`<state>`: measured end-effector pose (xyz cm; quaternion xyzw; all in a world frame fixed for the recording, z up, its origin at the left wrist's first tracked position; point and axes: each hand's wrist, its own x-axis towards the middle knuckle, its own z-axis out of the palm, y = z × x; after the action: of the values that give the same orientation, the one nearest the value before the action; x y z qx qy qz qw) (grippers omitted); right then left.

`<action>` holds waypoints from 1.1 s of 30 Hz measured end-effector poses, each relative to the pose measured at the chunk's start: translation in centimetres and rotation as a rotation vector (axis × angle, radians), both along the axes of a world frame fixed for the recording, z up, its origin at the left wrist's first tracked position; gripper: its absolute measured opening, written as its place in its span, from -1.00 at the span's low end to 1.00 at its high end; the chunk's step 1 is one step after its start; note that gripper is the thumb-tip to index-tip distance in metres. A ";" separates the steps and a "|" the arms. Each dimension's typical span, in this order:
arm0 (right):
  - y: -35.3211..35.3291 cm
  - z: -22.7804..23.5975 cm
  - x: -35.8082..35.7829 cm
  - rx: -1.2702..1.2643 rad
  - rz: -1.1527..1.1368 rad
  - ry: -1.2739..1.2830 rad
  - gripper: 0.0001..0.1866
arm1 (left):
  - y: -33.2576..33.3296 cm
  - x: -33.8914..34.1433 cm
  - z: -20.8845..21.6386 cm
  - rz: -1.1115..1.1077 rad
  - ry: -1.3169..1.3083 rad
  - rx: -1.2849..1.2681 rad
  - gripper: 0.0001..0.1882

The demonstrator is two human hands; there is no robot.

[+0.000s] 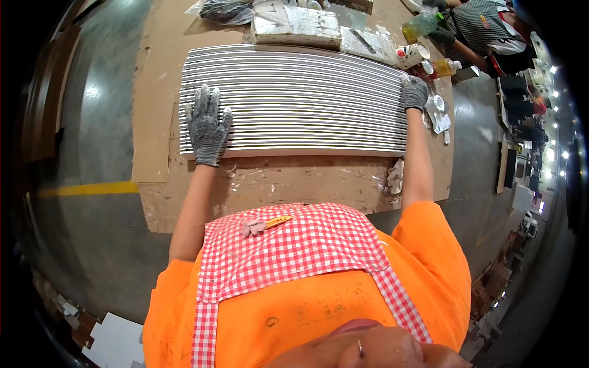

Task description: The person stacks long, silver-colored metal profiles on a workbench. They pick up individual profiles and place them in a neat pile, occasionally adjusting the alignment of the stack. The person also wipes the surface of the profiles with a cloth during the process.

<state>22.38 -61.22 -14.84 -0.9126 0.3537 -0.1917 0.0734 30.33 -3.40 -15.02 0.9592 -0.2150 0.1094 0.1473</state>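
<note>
Your left hand (pixel 208 127) lies open on the slatted panel (pixel 307 101) at left; your right hand (pixel 415 94) curls at its right end, hold unclear; long axis runs left-right.

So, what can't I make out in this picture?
All in the head view:
Left hand: palm hidden by its own back.
Right hand: whatever it may grip, hidden by its curled shape.
White slats: undersides, facing away.
Dark bundle: far part cut off by the top edge.
</note>
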 end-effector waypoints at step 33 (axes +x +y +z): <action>45.3 1.6 22.2 0.247 0.973 0.011 -0.77 | 1.7 -0.9 1.4 -0.126 -0.184 -0.560 -0.83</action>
<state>44.54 -15.93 -13.20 -0.9572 -0.0924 -0.0870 0.2601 29.44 -1.69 -13.65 0.8520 -0.2482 0.2416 0.3926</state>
